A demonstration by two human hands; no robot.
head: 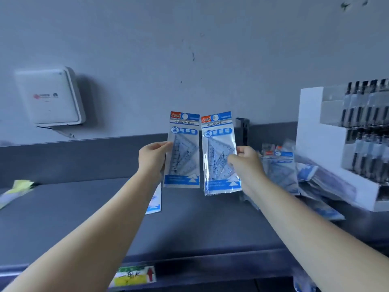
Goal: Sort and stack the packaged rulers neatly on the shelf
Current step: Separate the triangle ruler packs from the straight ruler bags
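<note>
The left hand (152,158) pinches the left edge of a ruler pack (182,150), held upright above the shelf (84,218), long axis vertical, red-and-blue header up. Just beside it, the right hand (245,162) grips a second pack (220,153), upright, tilted slightly. Both are clear sleeves showing transparent triangles, marked "GEOMETRIC". Toward the shelf's right end lies a loose heap of packs (282,171).

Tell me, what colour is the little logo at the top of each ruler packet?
Red, seen in the head view.
</note>
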